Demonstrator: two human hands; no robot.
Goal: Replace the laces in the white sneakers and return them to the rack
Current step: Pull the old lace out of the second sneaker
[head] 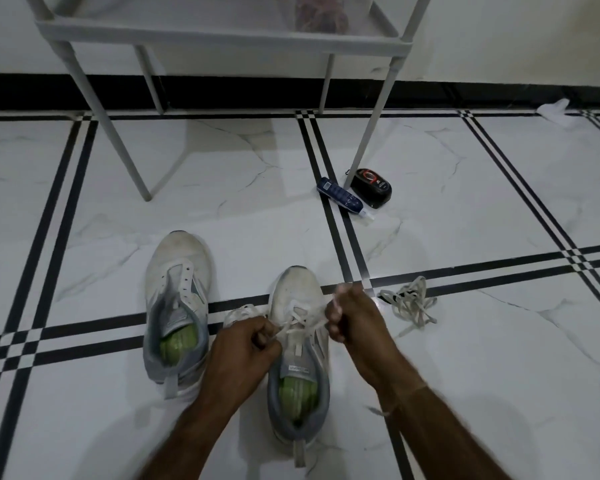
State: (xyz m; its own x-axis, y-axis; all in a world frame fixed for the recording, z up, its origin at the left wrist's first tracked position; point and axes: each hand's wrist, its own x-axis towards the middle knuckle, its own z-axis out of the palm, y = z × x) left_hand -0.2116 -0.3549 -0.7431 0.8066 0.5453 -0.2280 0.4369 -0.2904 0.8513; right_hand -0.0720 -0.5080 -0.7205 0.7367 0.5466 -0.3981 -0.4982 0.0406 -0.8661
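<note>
White flat lace (300, 320) is running taut between both hands. The left hand (246, 344) is pinching one end in curled fingers, knuckles up, and the right hand (350, 317), blurred, is gripping the other end in a fist with the wrist bent inward. Both forearms are reaching in from the bottom edge. The lace is crossing the lower eyelets of a worn white mesh sneaker (297, 289) with grey heel lining and a green insole, standing on the floor between the hands, toe pointing away. A second sneaker (179, 268) of the same make is sitting just to its left — unlaced. A loose tangle of flat lace (409, 303) is lying on the glossy, marble-veined tile floor (222, 168) to the right. Farther off, a dark blue tube (342, 197) and a black oval polish case (371, 188) are resting beside a thin leg of the pale grey rack (222, 39).
</note>
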